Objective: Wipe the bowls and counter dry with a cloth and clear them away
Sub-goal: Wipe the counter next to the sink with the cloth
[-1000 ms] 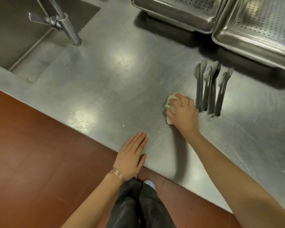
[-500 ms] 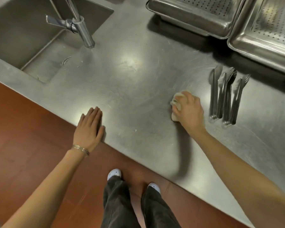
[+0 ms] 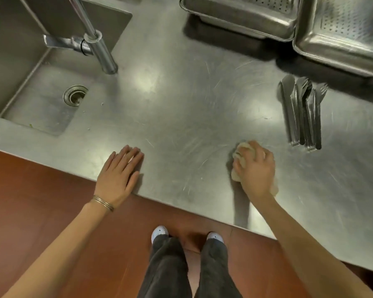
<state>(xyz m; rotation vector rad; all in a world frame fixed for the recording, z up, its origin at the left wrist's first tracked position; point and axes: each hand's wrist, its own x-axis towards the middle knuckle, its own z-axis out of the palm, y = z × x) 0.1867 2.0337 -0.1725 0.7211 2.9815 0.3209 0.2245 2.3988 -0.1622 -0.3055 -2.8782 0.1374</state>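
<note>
My right hand point(image 3: 256, 171) presses a crumpled beige cloth point(image 3: 240, 160) flat onto the steel counter point(image 3: 181, 104), near its front edge. Most of the cloth is hidden under the palm. My left hand point(image 3: 119, 175) lies flat, fingers together, on the counter's front edge, holding nothing. No bowls are in view.
A row of steel cutlery point(image 3: 302, 112) lies right of the cloth. Two perforated steel trays point(image 3: 241, 16) point(image 3: 342, 35) stand at the back right. A sink point(image 3: 41, 104) with a drain and a tap point(image 3: 95, 44) is at the left. Red floor lies below.
My right hand has dragged the cloth toward me and away from the cutlery. My left hand has slid left along the counter edge and now rests flat.
</note>
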